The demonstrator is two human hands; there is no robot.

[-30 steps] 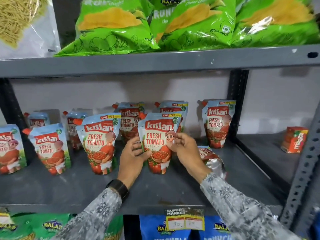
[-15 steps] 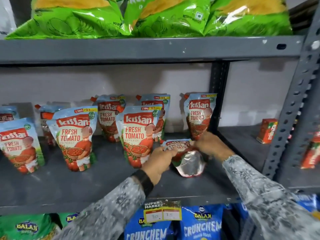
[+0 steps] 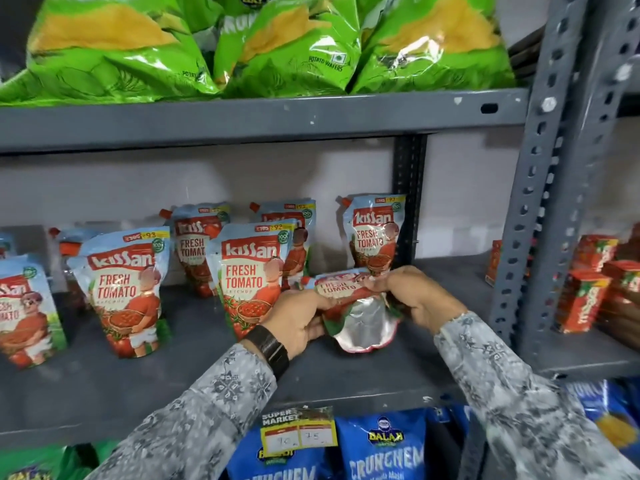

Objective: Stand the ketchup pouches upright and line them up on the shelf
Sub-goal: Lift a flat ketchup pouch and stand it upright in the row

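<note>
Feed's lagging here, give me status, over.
Both hands, left and right, gripping fallen ketchup pouch, silver base showing. Not upright yet. Shelf spot clear.

Grey shelf (image 3: 104, 386): ketchup pouches (image 3: 124, 289) standing upright.

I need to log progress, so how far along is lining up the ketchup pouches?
Mostly done: upright pouches stand along the shelf, though staggered front to back. In hand: the left hand and right hand hold a tipped pouch. Left: stand it up and even out the rows.
</note>
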